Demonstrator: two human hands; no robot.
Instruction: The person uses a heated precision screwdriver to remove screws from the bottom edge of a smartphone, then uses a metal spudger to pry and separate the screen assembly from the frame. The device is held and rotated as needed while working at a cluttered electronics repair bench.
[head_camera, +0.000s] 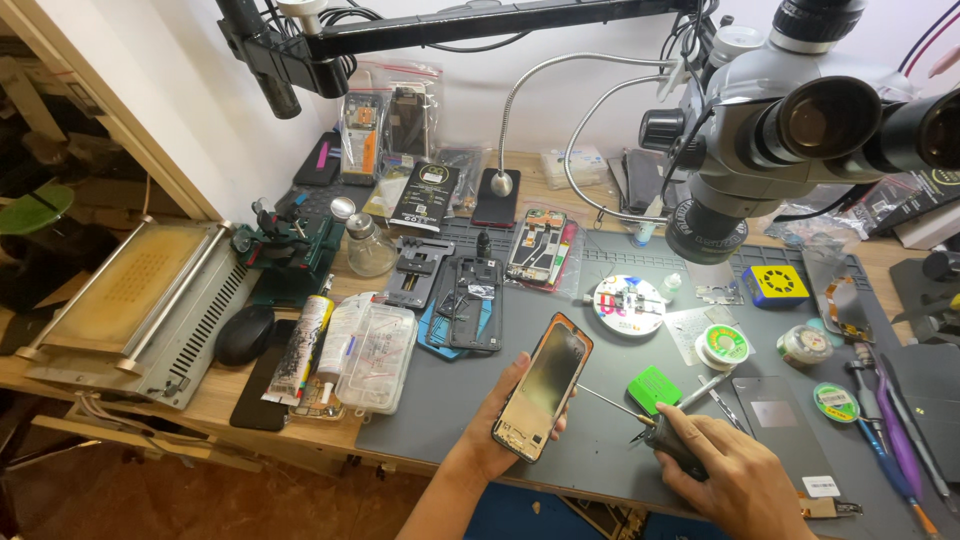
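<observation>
Left hand (500, 425) wrapped around a phone (543, 388) with an orange frame, grip clamped on its lower half, thumb along the left edge and fingertips showing past the right edge. Phone held just above the grey mat (600, 440) near the front edge of the counter (225, 395), open side facing up, shiny inner plate visible. Long axis tilted: lower end by the palm, upper end pointing away and slightly right, toward the white round dish (628, 304).

Right hand (735, 480) closed around a dark-handled screwdriver (650, 425), grip clamped on the handle. Thin shaft running up and left, tip ending just beside the phone's right edge, about mid-length; contact not clear from this view. Right hand lying to the right of the phone and a little nearer the body.

Green pad (654, 388) on the mat just beyond the screwdriver. Solder spool (723, 346) farther back. Microscope (790, 130) overhanging the right side. Clear plastic box (377, 357) left of the mat.
</observation>
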